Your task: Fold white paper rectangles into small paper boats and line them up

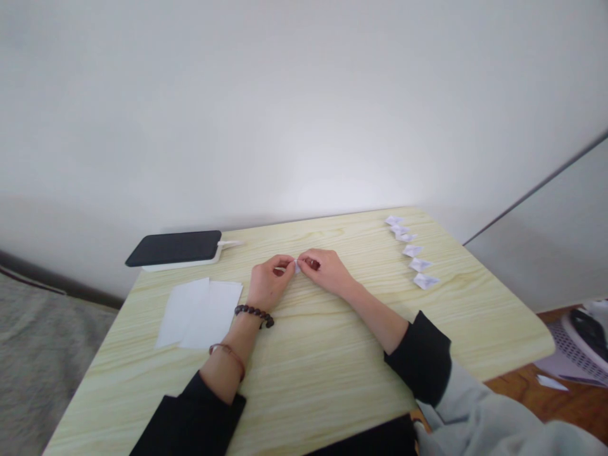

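Over the middle of the table, my left hand (270,280) and my right hand (327,269) meet fingertip to fingertip. Between them is a small piece of folded white paper (297,266), pinched from both sides; most of it is hidden by the fingers. Left of my left hand lie white paper sheets (199,315), overlapping and flat on the wood-grain table (304,367). Off to the right, several small folded paper boats (420,264) stand in a row running from the back edge towards the front.
A dark-screened phone (175,247) rests on a white block at the back left, with a white plug at its right end. The wall (304,126) rises behind the table. On the floor at right are a lilac basket (577,348) and a paper scrap (551,382).
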The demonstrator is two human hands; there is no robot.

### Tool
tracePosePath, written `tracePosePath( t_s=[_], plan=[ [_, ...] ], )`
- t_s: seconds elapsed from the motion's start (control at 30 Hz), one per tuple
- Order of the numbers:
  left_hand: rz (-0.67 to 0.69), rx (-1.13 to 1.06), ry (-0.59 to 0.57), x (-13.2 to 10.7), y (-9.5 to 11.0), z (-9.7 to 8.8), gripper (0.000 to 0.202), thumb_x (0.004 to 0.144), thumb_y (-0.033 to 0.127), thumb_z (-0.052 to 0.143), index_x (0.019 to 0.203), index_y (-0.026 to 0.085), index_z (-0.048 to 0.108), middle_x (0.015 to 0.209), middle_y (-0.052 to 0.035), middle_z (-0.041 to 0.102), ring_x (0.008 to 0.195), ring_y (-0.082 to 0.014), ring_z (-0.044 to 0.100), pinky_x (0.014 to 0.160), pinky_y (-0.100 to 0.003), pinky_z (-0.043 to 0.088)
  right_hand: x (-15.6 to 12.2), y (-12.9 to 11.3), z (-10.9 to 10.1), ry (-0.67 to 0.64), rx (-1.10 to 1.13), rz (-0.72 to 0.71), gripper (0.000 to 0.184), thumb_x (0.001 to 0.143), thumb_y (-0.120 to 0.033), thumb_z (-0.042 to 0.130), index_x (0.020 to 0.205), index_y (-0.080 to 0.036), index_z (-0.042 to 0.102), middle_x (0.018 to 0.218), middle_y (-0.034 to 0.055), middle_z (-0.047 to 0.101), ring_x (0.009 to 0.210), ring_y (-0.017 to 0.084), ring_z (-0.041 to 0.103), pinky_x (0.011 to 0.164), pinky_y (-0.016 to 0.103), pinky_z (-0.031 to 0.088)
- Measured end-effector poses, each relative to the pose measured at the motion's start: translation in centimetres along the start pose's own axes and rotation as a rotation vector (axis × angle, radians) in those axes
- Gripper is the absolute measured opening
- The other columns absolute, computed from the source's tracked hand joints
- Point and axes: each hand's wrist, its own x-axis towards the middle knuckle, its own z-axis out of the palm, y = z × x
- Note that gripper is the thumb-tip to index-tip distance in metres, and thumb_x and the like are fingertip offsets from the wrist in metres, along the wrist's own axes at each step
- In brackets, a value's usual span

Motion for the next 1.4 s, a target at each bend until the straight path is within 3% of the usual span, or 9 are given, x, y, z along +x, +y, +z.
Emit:
tracePosePath(
  t_s=[0.4,0.6,1.0,1.4],
  plan=[
    [0.084,0.126,0.004,0.05,-0.4,-0.24,0.025,0.08,0.039,0.055,0.085,0.02,0.072,0.082,-0.0032,0.072,0.067,-0.0158,0.062,0.064,-0.025,0.048,-0.14,0.21,0.01,-0.006,0.017,0.034,0.013,0.085,-0.022,0.055,0.082,-0.018,0.067,0.063,-0.0012,0.061,0.056,0.01,0.051,0.058,0.022,0.037],
    [0.033,0.105,-0.012,0.0,-0.28,-0.18,0.024,0.079,0.037,0.056,0.084,0.019,0.071,0.075,-0.0023,0.072,0.064,-0.0161,0.063,0.065,-0.026,0.05,-0.07,-0.09,0.07,-0.021,-0.009,0.03,0.012,0.084,-0.021,0.055,0.08,-0.018,0.066,0.063,-0.0017,0.059,0.056,0.01,0.05,0.058,0.022,0.036],
    [-0.088,-0.104,-0.019,0.12,-0.23,-0.24,0.024,0.075,0.038,0.062,0.083,0.017,0.071,0.078,-0.0035,0.073,0.069,-0.0171,0.067,0.069,-0.027,0.053,0.01,-0.18,0.08,0.007,0.001,0.049,0.011,0.083,-0.02,0.055,0.078,-0.018,0.065,0.065,-0.0015,0.062,0.058,0.01,0.053,0.059,0.021,0.037],
    [-0.141,-0.516,-0.023,0.65,-0.94,-0.29,0.035,0.072,0.045,0.069,0.087,0.014,0.065,0.092,-0.0086,0.074,0.09,-0.0216,0.068,0.086,-0.036,0.054,-0.23,0.3,0.26,0.062,0.191,0.11,0.014,0.092,-0.028,0.046,0.089,-0.019,0.056,0.067,-0.0021,0.061,0.051,0.008,0.056,0.055,0.019,0.042]
  ],
)
